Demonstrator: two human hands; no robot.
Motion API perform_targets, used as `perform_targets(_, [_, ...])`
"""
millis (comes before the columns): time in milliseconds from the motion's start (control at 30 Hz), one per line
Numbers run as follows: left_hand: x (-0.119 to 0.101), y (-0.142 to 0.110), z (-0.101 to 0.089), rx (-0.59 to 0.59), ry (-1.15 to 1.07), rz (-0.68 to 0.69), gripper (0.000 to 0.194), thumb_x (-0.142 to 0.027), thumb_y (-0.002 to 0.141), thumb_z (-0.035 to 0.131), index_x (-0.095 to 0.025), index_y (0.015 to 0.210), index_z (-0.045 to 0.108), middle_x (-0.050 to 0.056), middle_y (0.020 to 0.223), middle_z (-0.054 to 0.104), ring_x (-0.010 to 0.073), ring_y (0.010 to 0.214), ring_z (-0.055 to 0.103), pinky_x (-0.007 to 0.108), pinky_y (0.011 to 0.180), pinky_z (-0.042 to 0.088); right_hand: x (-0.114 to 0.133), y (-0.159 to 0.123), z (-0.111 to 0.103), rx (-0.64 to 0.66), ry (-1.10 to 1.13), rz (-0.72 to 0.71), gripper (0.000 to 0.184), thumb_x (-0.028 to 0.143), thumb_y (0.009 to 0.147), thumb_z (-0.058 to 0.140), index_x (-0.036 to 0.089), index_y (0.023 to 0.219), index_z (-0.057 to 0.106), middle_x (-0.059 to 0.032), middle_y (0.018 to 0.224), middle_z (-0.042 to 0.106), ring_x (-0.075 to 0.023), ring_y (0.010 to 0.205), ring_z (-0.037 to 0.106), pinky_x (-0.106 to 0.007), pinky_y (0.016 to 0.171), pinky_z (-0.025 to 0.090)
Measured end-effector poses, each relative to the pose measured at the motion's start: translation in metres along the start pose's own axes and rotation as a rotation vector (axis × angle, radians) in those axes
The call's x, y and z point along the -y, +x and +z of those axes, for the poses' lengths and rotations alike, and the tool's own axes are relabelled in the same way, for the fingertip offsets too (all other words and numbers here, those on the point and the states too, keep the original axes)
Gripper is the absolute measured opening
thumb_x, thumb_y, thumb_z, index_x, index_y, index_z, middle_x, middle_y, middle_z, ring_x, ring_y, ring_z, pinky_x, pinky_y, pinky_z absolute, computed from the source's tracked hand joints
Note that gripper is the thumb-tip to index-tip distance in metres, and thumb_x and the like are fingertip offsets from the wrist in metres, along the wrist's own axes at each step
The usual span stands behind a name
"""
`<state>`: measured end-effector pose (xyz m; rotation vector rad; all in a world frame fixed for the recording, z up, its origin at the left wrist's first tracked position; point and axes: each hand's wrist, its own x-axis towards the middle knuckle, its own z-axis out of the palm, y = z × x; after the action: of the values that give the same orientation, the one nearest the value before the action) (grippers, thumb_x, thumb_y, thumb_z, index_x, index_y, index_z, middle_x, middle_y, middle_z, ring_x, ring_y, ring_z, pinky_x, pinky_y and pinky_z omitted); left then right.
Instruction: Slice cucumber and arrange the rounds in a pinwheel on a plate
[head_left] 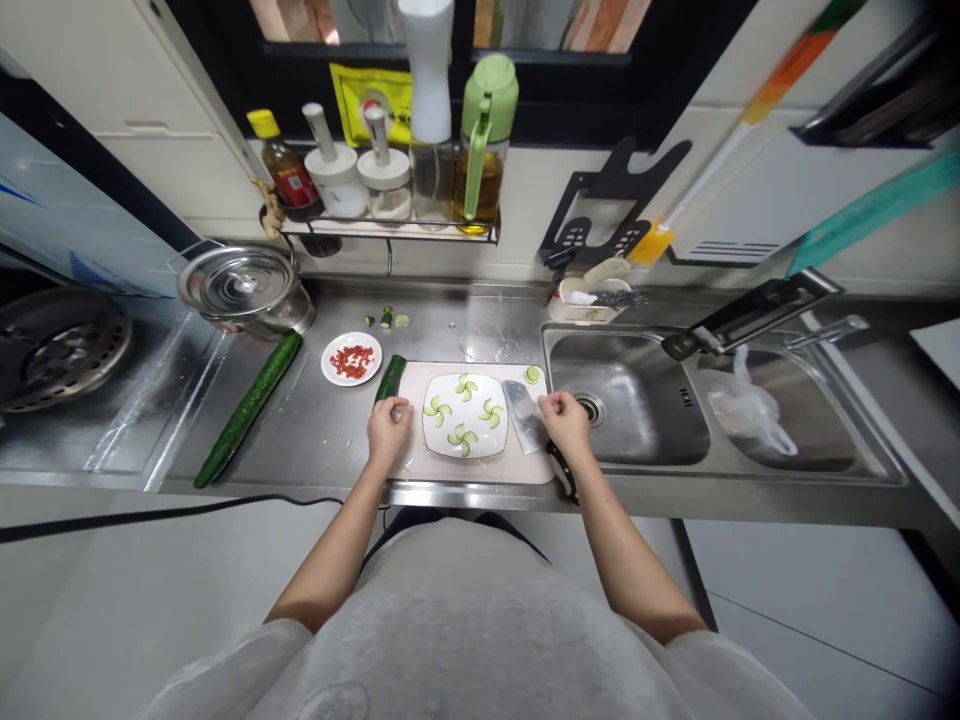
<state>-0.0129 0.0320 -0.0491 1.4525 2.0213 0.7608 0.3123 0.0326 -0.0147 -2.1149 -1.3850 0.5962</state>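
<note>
My left hand [389, 432] is over the left edge of the pale cutting board [420, 468], fingers curled together beside a cut cucumber piece [390, 378]. My right hand [566, 425] is at the board's right edge, thumb and fingers pinched; anything in either grip is hidden. It is just above a kitchen knife [527, 418], whose broad blade lies on the board and dark handle points toward me. Between my hands, a white square plate [463, 408] bears several pinwheels of thin cucumber slices [462, 440]. A few round cucumber slices [532, 374] sit at the board's upper right corner.
Left of the board are a small plate [327, 362] of diced red pieces, a whole cucumber [249, 410] and a lidded steel pot [247, 290]. Cucumber scraps [386, 318] lie behind. A double sink [630, 390] is at right. Above hangs a seasoning rack [390, 229].
</note>
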Motion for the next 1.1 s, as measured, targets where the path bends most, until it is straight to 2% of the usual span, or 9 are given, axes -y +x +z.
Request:
perform_targets(100, [0.002,-0.009,0.002,0.107,0.021,-0.032,0.022,-0.028,0.078,0.057,-0.021,0.097,0.065,0.000,0.077,0.065,0.0136,0.069,0.058,0.024,0.071,0.044,-0.018,-0.022,-0.001,0.064,0.011,0.043,0.035,0.048,0.077,0.045,0.017,0.078,0.060,-0.0011,0.064,0.058,-0.0147,0.060,0.050,-0.025,0.060,0.035])
perform_targets(200, [-0.001,-0.017,0.008,0.183,0.060,-0.042,0.023,-0.026,0.076,0.058,-0.021,0.097,0.064,-0.001,0.071,0.065,0.0150,0.069,0.060,0.024,0.069,0.043,-0.019,-0.045,0.010,0.195,-0.007,0.048,0.032,0.046,0.075,0.047,0.018,0.079,0.062,-0.0008,0.065,0.059,-0.0152,0.061,0.052,-0.024,0.060,0.036])
perform_targets(367, [-0.006,-0.019,0.009,0.175,0.068,-0.019,0.022,-0.025,0.075,0.058,-0.021,0.096,0.064,-0.001,0.070,0.065,0.0147,0.068,0.060,0.024,0.068,0.042,-0.008,-0.063,0.026,0.250,-0.050,0.014,0.031,0.042,0.077,0.045,0.018,0.082,0.064,0.0007,0.061,0.056,-0.0156,0.062,0.053,-0.024,0.060,0.036])
perform_targets(500, [-0.001,0.002,-0.012,0.029,-0.019,-0.044,0.024,-0.030,0.077,0.057,-0.020,0.097,0.064,-0.001,0.071,0.064,0.0132,0.064,0.059,0.022,0.065,0.042,-0.008,-0.063,0.022,0.237,-0.032,-0.018,0.034,0.045,0.077,0.043,0.018,0.082,0.064,0.0005,0.060,0.055,-0.0164,0.061,0.053,-0.025,0.058,0.036])
perform_targets(700, [0.016,0.054,-0.077,-0.356,-0.056,-0.189,0.030,-0.037,0.079,0.055,-0.021,0.101,0.065,0.000,0.076,0.066,0.0151,0.069,0.060,0.024,0.068,0.044,-0.023,-0.059,0.015,0.167,0.020,-0.072,0.041,0.054,0.072,0.042,0.019,0.076,0.062,0.0006,0.054,0.052,-0.0175,0.056,0.051,-0.027,0.057,0.037])
perform_targets(800, [0.023,0.076,-0.098,-0.439,-0.021,-0.245,0.028,-0.036,0.080,0.054,-0.023,0.102,0.065,0.001,0.083,0.068,0.0164,0.076,0.062,0.026,0.074,0.046,-0.027,-0.059,0.016,0.156,0.047,-0.077,0.043,0.058,0.071,0.042,0.020,0.075,0.062,0.0012,0.050,0.051,-0.0175,0.053,0.049,-0.027,0.054,0.036])
perform_targets(867, [0.025,0.088,-0.102,-0.461,-0.003,-0.268,0.027,-0.034,0.081,0.054,-0.024,0.103,0.064,0.002,0.087,0.069,0.0169,0.081,0.063,0.026,0.077,0.046,-0.027,-0.060,0.016,0.160,0.062,-0.078,0.045,0.060,0.070,0.042,0.020,0.075,0.062,0.0014,0.049,0.050,-0.0174,0.051,0.048,-0.028,0.053,0.035])
perform_targets(967, [0.025,0.104,-0.094,-0.405,0.041,-0.265,0.026,-0.031,0.080,0.054,-0.023,0.102,0.065,0.003,0.091,0.070,0.0176,0.084,0.064,0.027,0.077,0.046,-0.025,-0.061,0.016,0.168,0.075,-0.080,0.047,0.062,0.070,0.042,0.020,0.075,0.062,0.0017,0.049,0.049,-0.0172,0.051,0.048,-0.028,0.052,0.035])
perform_targets(1100, [0.027,0.123,-0.077,-0.199,0.195,-0.220,0.021,-0.026,0.079,0.056,-0.025,0.095,0.068,0.006,0.096,0.072,0.0201,0.088,0.065,0.028,0.075,0.045,-0.027,-0.060,0.015,0.184,0.093,-0.074,0.051,0.066,0.069,0.043,0.019,0.077,0.063,0.0016,0.049,0.049,-0.0172,0.050,0.048,-0.028,0.052,0.037])
